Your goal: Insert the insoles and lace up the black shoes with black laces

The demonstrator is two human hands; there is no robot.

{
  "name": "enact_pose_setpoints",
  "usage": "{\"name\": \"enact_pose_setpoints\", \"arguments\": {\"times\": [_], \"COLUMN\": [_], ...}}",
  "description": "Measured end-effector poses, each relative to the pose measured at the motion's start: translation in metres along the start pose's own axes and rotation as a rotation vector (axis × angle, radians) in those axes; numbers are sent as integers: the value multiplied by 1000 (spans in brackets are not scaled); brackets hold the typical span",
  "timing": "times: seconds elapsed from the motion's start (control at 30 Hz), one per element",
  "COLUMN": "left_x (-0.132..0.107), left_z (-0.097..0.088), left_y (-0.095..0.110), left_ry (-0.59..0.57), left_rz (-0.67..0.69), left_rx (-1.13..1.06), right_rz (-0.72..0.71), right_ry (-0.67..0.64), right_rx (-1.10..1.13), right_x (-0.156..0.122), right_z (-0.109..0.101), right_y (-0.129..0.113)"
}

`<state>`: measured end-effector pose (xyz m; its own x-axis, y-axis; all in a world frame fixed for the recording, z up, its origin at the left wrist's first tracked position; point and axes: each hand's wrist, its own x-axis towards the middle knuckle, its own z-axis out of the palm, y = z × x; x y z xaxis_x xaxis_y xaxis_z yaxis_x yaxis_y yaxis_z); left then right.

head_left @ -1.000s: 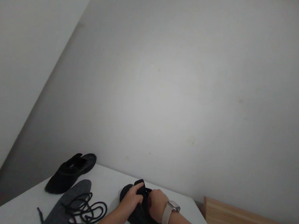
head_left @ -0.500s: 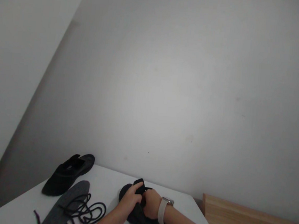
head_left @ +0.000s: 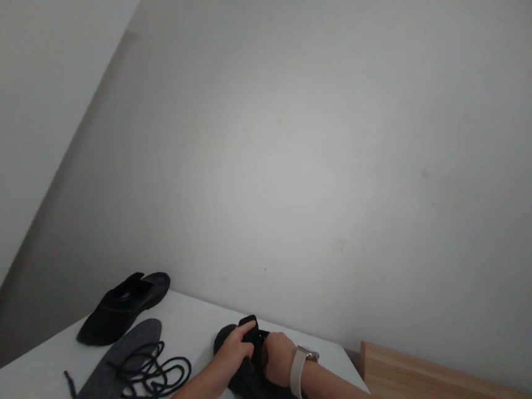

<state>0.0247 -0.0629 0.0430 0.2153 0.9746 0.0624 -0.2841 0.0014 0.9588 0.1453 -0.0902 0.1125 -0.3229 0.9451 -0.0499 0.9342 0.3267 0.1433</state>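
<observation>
A black shoe (head_left: 260, 398) rests on the white table in front of me, partly covered by my hands. My left hand (head_left: 233, 350) is closed on the shoe's raised tongue (head_left: 248, 326), with the index finger lying along it. Fingers curled, my right hand (head_left: 279, 357) presses at the shoe's opening on the side facing right; its fingertips are hidden, and what they pinch does not show. A watch with a pale band (head_left: 298, 373) is on my right wrist.
Another black shoe (head_left: 111, 316) lies at the table's far left. Beside it are a grey insole (head_left: 114, 366) and a tangled black shoelace (head_left: 157, 379) partly over it. The white table (head_left: 195, 317) meets a wall behind; a wooden board (head_left: 440, 388) stands at right.
My right hand has shifted slightly to the right along the shoe's opening. My left hand stays on the tongue. The view has tilted slightly.
</observation>
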Motion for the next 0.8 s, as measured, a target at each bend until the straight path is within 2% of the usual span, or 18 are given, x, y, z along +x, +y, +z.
{"name": "enact_pose_setpoints", "arguments": {"times": [0.1,0.23,0.4,0.6,0.8], "left_x": [0,1,0,-2,4], "left_z": [-1,-2,0,1,-3], "left_y": [0,-3,-3,0,-5], "left_ry": [-3,12,14,17,-4], "left_rz": [2,17,32,20,15], "left_rx": [-12,5,23,40,53], "right_rz": [66,79,60,-38,-227], "right_ry": [79,168,198,68,-115], "right_rx": [39,79,103,86,-12], "right_x": [-6,-8,-2,0,-10], "right_z": [9,12,16,13,-13], "right_y": [-1,-9,-13,-5,4]}}
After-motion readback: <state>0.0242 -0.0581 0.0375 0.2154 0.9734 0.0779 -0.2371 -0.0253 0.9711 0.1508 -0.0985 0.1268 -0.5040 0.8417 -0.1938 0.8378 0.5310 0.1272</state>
